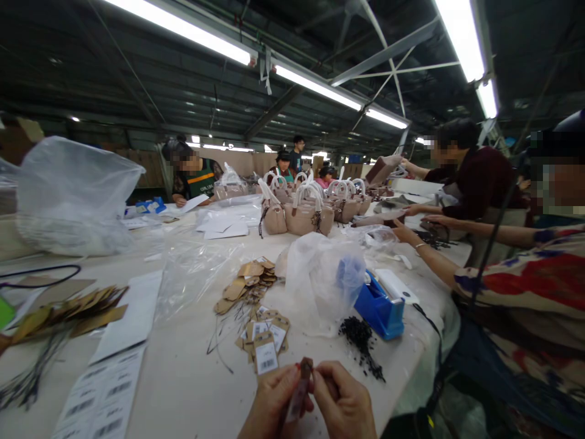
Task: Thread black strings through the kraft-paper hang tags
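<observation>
At the bottom edge my left hand (273, 399) and my right hand (345, 399) meet, fingers pinched on a small brown paper tag (302, 381) held on edge between them. Just beyond them on the white table (183, 378) lies a loose pile of brown tags with barcode labels (265, 341). A heap of plain brown tags (247, 280) sits farther back. A scatter of small black fasteners (363, 344) lies to the right of my hands.
A blue tape dispenser (380, 308) and a crumpled clear bag (322, 277) stand ahead right. Barcode sheets (103, 393) and more tags (73, 311) lie left. Beige handbags (308, 213) stand mid-table. A person's arm (434, 259) reaches in from the right; other people sit around the table.
</observation>
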The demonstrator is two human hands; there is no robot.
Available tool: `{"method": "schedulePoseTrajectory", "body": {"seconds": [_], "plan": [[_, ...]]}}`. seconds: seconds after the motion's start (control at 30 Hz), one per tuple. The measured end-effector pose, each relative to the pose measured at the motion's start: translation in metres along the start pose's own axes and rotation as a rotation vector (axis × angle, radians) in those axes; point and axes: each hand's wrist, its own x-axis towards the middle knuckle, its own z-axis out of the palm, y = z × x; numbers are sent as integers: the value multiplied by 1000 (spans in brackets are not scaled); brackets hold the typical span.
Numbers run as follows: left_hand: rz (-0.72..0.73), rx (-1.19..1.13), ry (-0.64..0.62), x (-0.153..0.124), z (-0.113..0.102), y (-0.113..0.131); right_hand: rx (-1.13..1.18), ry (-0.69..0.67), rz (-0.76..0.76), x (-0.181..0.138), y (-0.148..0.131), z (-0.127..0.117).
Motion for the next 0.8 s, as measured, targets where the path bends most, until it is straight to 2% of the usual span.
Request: {"method": "schedulePoseTrajectory", "body": {"seconds": [0.27, 0.47, 0.6, 0.8], "plan": [[-11, 51, 4, -3, 2, 5, -50, -41, 62, 3, 3, -4], [-2, 11, -2, -4, 0, 1, -69, -39, -8, -2, 0, -2], [-50, 44, -39, 2, -5, -1, 24, -59, 56, 0, -7, -5], [-11, 106, -42, 6, -10, -6, 14, -61, 91, 6, -5, -8]]}}
